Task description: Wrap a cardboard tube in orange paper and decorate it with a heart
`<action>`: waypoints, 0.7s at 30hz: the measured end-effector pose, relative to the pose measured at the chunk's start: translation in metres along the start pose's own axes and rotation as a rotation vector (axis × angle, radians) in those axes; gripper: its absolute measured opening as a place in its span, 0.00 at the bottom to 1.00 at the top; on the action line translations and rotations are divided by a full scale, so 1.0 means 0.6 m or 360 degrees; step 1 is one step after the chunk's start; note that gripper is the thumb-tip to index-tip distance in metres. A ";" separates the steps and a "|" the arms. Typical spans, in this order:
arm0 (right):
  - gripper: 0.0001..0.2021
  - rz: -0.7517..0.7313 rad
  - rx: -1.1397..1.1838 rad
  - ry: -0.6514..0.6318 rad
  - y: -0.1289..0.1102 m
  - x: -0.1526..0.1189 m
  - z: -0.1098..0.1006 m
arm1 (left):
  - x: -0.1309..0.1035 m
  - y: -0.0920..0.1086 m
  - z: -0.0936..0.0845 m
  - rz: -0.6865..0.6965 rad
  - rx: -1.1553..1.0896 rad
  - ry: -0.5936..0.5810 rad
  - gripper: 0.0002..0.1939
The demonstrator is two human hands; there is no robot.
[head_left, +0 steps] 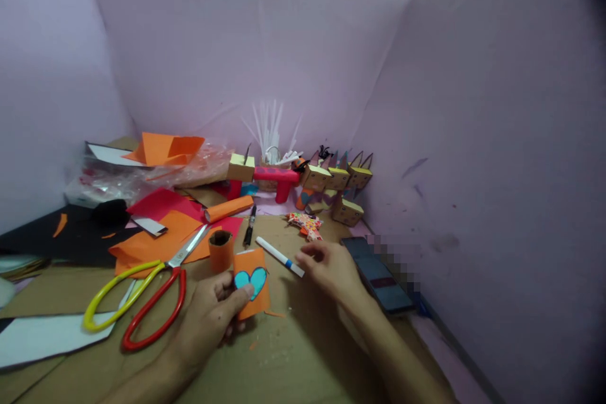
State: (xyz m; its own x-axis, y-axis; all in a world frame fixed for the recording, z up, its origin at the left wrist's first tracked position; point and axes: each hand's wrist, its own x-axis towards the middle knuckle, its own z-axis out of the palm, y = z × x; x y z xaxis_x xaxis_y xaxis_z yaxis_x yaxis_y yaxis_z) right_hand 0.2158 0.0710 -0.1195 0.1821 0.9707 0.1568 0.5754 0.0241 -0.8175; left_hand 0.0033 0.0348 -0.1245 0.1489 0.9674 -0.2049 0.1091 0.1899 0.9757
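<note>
My left hand (215, 309) grips an orange paper piece (253, 308), its thumb pressed on the blue heart (258, 279) with a dark outline. Just behind that piece an orange tube (221, 251) stands upright on the cardboard. My right hand (331, 270) hovers at the blue-banded end of a white marker (275, 254), fingers loosely bent and slightly apart, with nothing visible in them. Left of my left hand lie big scissors (173, 265) with one yellow and one red handle, their blades spread. A black pen (250, 227) rests beyond the marker.
A phone (379, 278) lies by the right wall. Box-headed paper figures (331, 180) and a bundle of white sticks (268, 129) stand at the back. Orange sheets (156, 243), black paper (38, 233) and white paper (57, 334) cover the left. Purple walls enclose the table.
</note>
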 end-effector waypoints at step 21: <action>0.33 0.0514 0.1631 -0.0657 -0.006 -0.188 0.112 | 0.029 0.106 0.110 0.0090 -0.0890 0.0317 0.08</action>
State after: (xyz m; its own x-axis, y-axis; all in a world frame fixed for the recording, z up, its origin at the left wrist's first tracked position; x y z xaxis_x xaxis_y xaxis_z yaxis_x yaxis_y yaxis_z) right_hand 0.1398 -0.0224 -0.1716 -0.1811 0.9667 -0.1809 -0.4036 -0.2408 -0.8827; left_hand 0.0777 0.0526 -0.0711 -0.0538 0.9811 -0.1859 -0.4358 0.1444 0.8884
